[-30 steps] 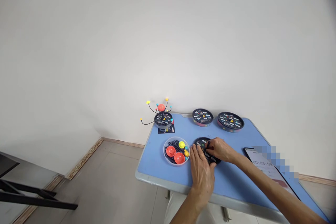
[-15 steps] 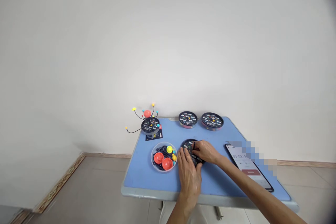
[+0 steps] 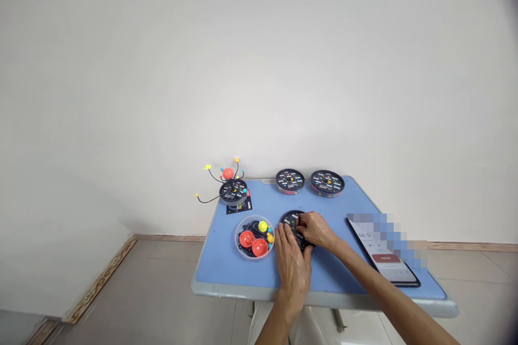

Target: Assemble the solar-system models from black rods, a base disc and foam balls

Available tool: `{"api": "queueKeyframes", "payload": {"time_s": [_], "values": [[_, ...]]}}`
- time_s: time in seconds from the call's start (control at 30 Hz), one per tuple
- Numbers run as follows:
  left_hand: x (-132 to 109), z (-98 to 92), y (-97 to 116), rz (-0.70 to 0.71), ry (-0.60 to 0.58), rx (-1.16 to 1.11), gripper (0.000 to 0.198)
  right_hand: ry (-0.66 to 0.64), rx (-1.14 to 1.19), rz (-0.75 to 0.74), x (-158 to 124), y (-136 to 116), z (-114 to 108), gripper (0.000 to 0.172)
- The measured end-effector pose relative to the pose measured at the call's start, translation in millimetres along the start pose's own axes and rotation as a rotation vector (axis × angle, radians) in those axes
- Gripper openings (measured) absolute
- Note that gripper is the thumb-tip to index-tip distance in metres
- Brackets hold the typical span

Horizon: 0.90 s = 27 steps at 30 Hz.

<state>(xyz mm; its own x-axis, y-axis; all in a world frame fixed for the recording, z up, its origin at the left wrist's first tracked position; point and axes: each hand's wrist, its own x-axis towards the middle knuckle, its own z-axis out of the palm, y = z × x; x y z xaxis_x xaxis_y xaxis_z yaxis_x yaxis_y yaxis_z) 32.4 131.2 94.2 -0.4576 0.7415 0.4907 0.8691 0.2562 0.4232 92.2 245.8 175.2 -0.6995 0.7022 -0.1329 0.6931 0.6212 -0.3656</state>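
Note:
A round black disc-shaped base with printed labels lies on the blue table, partly covered by both hands. My left hand lies over its near left edge, fingers stretched out on the disc and thumb apart at the near rim. Over the disc's right side, my right hand pinches a small upright black peg at the disc's middle. The peg's lower end is hidden by my fingers. Just left of the disc stands a clear round tub holding red half-shells, small yellow, orange and blue pieces, and black rods.
An assembled planet model with curved arms stands at the back left on a dark printed card. Two round black-topped cases sit along the back edge. A phone showing a timer lies at the right, partly pixelated.
The whole view has shifted slightly. Both hands keep nearly the same place on the disc, the right one still pinching the peg.

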Motion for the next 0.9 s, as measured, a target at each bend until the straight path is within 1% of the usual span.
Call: {"api": "queueKeyframes", "payload": {"time_s": [0.17,0.37,0.47,0.6,0.73,0.9], "values": [[1,-4.0,3,-0.003,-0.052,0.019,0.065,0.027,-0.055,0.068,-2,-6,4,0.028],[7,-12.9,10,-0.059,-0.108,0.016,0.061,0.076,-0.112,0.143,-6,-15,7,0.030],[8,-15.0,12,-0.059,-0.120,0.028,0.060,0.098,-0.122,0.163,-8,-18,10,0.030],[9,-15.7,12,-0.064,-0.125,0.044,0.060,0.111,-0.119,0.170,-10,-19,12,0.029],[8,-14.0,10,-0.051,-0.122,0.050,0.061,0.105,-0.095,0.153,-12,-17,9,0.029],[4,-6.7,6,-0.036,-0.077,0.033,0.064,0.072,-0.050,0.102,-11,-12,5,0.028]]}}
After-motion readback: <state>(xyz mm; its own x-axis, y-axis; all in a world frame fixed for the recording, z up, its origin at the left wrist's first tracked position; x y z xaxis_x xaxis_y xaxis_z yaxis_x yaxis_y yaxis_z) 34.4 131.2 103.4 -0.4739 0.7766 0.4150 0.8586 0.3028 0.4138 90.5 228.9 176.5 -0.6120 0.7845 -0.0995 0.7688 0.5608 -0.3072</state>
